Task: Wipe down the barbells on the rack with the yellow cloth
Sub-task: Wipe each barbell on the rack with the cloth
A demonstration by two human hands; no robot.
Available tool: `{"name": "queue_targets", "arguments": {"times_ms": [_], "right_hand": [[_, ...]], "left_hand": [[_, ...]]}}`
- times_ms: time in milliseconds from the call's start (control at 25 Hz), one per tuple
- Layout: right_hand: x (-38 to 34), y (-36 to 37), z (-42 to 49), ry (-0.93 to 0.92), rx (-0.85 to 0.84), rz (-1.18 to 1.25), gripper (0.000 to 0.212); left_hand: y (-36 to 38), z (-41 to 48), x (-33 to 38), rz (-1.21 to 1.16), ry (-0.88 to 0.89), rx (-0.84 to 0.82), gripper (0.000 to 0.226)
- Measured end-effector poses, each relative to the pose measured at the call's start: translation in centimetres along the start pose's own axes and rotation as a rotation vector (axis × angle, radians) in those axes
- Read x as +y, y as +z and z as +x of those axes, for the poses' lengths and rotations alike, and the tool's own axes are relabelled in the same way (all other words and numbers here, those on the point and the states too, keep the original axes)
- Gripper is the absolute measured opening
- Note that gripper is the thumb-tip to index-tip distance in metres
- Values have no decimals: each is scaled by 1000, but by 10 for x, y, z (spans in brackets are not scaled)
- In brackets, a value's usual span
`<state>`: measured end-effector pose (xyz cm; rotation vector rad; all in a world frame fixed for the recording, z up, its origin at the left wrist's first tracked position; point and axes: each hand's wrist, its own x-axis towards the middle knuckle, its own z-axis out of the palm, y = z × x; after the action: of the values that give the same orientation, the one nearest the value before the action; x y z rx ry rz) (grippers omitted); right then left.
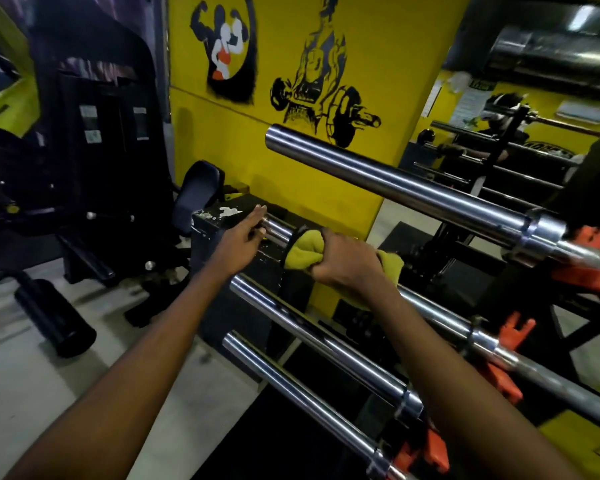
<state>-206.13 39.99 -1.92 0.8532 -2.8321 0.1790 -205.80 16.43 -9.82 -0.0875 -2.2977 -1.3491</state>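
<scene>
Several chrome barbells lie across an orange and black rack (510, 332), their sleeves pointing left. My right hand (347, 261) grips the yellow cloth (305, 251), wrapped round the sleeve of the second barbell from the top (278, 230). My left hand (245, 237) holds the bare end of that same sleeve, fingers and thumb round it. The top barbell (395, 185) runs above both hands. Two lower barbells, one (326, 344) and another (309, 400), lie below my forearms.
A black box (219, 216) with chipped paint stands just past the sleeve end. A black weight machine (94, 150) fills the left. The yellow wall (284, 109) with painted figures is behind. A mirror (520, 133) at right reflects the rack.
</scene>
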Motion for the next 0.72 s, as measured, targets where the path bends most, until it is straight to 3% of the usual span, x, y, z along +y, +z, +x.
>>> {"name": "queue_targets", "arguments": {"times_ms": [160,360,480,640,720], "right_hand": [[-37,10,45,40,0,45,63],[-35,-3,52,-245,-229,-172,94],[-7,-19,11,-364,-283,-295,87],[27,-24,-48,-186,-136,-216,85],[42,-23,-65,-40,-29,-140,79]], "left_hand": [[0,-2,-7,-150,-72,57,56],[-12,-7,-19,-177,-60,28,46],[-12,-7,-20,-5,25,57,40],[9,-2,-4,407,362,-3,45],[26,-3,7,456,348,-83,50]]}}
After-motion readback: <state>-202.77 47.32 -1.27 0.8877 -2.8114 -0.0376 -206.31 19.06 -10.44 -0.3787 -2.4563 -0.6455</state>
